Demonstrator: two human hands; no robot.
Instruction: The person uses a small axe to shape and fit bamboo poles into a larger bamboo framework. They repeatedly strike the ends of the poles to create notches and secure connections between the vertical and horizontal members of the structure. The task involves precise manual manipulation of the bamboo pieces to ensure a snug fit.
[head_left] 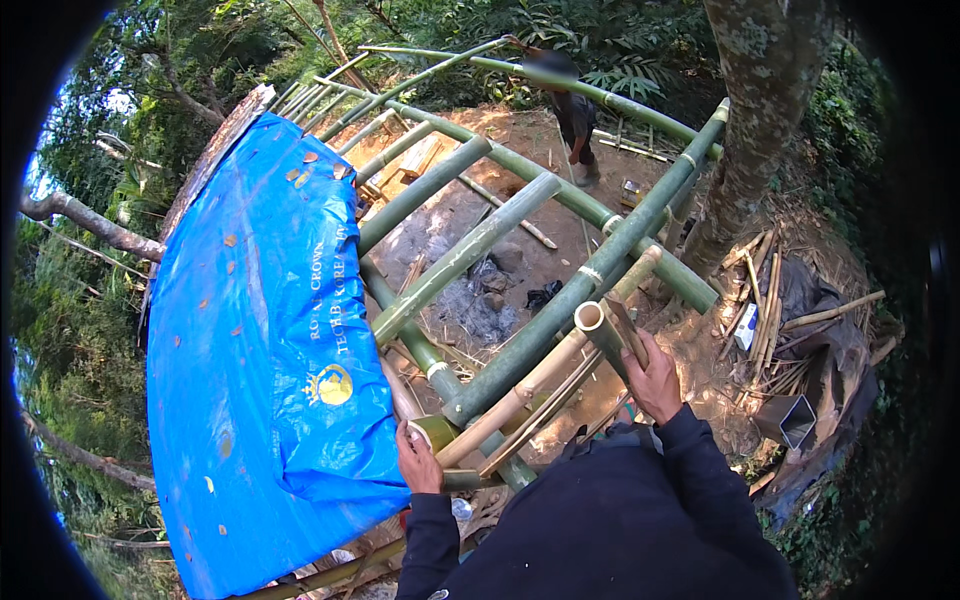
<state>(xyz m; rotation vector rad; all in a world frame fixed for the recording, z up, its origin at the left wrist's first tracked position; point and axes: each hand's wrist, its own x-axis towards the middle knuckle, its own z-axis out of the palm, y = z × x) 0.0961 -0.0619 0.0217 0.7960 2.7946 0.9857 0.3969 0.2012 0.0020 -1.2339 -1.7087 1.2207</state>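
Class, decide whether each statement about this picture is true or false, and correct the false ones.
1. A blue tarp spreads across the left side. True.
2. The left hand is farther from the tarp than the right hand. False: it is nearer.
3. A thick trunk stands at the upper right. True.
4. The right hand touches the trunk. False: it is at a bamboo tube.
5. Another person stands near the top. True.

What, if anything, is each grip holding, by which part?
Right grip: seemingly a brown strip, by its near end. Left grip: at a bamboo pole's cut end; hold unclear.
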